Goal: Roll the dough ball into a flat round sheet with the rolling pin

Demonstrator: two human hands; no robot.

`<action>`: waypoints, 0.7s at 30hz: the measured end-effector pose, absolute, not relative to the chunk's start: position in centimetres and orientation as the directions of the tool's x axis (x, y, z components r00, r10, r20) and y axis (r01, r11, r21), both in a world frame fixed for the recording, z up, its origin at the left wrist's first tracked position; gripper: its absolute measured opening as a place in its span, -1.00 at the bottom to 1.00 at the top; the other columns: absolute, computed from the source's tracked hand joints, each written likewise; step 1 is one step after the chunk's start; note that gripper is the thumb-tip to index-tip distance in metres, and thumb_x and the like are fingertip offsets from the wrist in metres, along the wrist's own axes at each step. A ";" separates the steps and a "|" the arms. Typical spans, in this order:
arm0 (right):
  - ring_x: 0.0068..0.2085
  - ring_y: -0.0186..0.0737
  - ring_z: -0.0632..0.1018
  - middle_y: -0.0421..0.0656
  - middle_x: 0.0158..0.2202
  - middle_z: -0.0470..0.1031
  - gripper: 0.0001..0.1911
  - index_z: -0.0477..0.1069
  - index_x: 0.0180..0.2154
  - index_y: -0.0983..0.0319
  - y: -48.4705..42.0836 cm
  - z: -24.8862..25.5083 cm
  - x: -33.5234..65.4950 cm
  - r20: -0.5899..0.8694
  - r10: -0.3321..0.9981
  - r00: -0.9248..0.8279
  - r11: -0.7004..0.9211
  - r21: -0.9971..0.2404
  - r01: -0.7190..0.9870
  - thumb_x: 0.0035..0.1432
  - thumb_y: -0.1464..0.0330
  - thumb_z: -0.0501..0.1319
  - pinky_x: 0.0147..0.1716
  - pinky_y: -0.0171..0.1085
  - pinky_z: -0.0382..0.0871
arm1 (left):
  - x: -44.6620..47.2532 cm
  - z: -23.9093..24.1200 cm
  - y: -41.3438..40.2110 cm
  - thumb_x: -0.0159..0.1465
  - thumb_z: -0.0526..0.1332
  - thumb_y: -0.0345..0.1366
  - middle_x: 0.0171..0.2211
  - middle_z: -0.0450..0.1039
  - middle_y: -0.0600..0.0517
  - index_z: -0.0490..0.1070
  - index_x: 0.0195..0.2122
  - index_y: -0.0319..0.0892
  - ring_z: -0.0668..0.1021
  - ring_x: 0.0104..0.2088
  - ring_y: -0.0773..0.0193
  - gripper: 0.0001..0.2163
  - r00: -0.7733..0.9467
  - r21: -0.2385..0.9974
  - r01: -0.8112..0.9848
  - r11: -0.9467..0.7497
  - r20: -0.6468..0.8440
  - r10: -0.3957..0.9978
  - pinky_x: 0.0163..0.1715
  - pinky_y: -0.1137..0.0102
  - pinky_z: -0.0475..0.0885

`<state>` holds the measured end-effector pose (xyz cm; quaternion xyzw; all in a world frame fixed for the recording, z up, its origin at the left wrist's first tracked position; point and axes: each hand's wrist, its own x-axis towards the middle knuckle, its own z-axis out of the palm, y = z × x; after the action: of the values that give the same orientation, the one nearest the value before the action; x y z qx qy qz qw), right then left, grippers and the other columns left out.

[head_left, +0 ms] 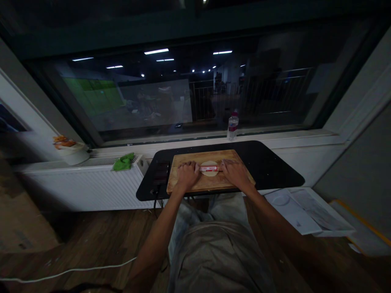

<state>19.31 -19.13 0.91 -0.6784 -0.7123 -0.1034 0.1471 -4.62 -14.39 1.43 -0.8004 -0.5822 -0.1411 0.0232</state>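
Observation:
A wooden cutting board [207,186] lies on the small black table [271,167] in front of me. On its middle is a flat, round, pale piece of dough [210,174]. Across the dough runs a rolling pin [209,168] with a red and white label on its middle. My left hand [187,175] is closed over the pin's left end, fingers curled down toward the board. Its right end is under my right hand [234,173], also closed. Both ends of the pin are mostly hidden by my hands.
Left of the board lies a dark, phone-like device [161,173] with a black cable. A water bottle [232,127] stands on the windowsill behind. A green cloth [123,162] and a white tub [72,154] sit on the radiator; an open white box [308,213] is at the right.

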 end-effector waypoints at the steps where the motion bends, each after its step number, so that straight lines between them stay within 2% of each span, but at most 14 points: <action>1: 0.23 0.02 0.68 0.13 0.23 0.69 -0.51 0.62 0.20 0.34 -19.4 0.9 19.3 0.360 0.932 -0.037 0.063 -0.061 0.996 0.66 0.31 -0.05 0.29 -0.18 0.40 | -4.7 1.3 -14.5 0.70 -0.06 -0.11 0.14 0.69 -0.18 0.62 0.13 -0.15 0.69 0.12 -0.04 -0.55 0.295 0.124 0.934 -0.336 0.267 0.918 0.14 0.19 0.45; 8: 0.22 0.00 0.68 0.09 0.23 0.70 -0.53 0.62 0.21 0.30 -20.2 0.4 19.2 0.397 0.917 -0.032 0.081 -0.108 0.991 0.66 0.30 -0.02 0.30 -0.17 0.40 | -5.3 0.6 -14.4 0.70 -0.06 -0.14 0.13 0.69 -0.16 0.61 0.11 -0.14 0.67 0.11 0.01 -0.58 0.334 0.135 0.912 -0.387 0.304 0.892 0.12 0.22 0.43; 13: 0.19 0.02 0.69 0.11 0.20 0.71 -0.51 0.64 0.18 0.32 -19.9 0.6 19.3 0.371 0.929 -0.019 0.057 -0.092 0.994 0.67 0.30 -0.04 0.25 -0.17 0.41 | -5.4 0.3 -14.0 0.71 -0.07 -0.14 0.12 0.69 -0.16 0.61 0.09 -0.14 0.67 0.11 -0.01 -0.56 0.353 0.143 0.899 -0.414 0.324 0.878 0.11 0.20 0.44; 18: 0.23 0.07 0.63 0.12 0.20 0.69 -0.46 0.62 0.20 0.32 -19.6 -0.3 19.7 0.428 0.897 -0.106 0.150 -0.071 0.986 0.67 0.32 -0.12 0.34 -0.08 0.31 | -5.9 -0.6 -13.5 0.71 -0.07 -0.14 0.20 0.66 -0.16 0.60 0.17 -0.14 0.59 0.22 -0.02 -0.57 0.382 0.184 0.856 -0.484 0.408 0.830 0.25 0.15 0.40; 21: 0.19 0.11 0.59 0.12 0.10 0.70 -0.44 0.65 0.10 0.28 -19.5 -1.2 20.0 0.464 0.879 -0.109 0.157 -0.067 0.985 0.68 0.30 -0.13 0.31 -0.02 0.30 | -6.1 -1.5 -12.9 0.70 -0.06 -0.18 0.21 0.64 -0.17 0.61 0.15 -0.15 0.55 0.25 -0.05 -0.59 0.325 0.239 0.853 -0.464 0.454 0.830 0.30 0.08 0.38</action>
<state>20.00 -19.51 -1.17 -0.6360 -0.7330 -0.1306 0.2030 -6.13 -12.85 -1.46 -0.8135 -0.5171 -0.2652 0.0217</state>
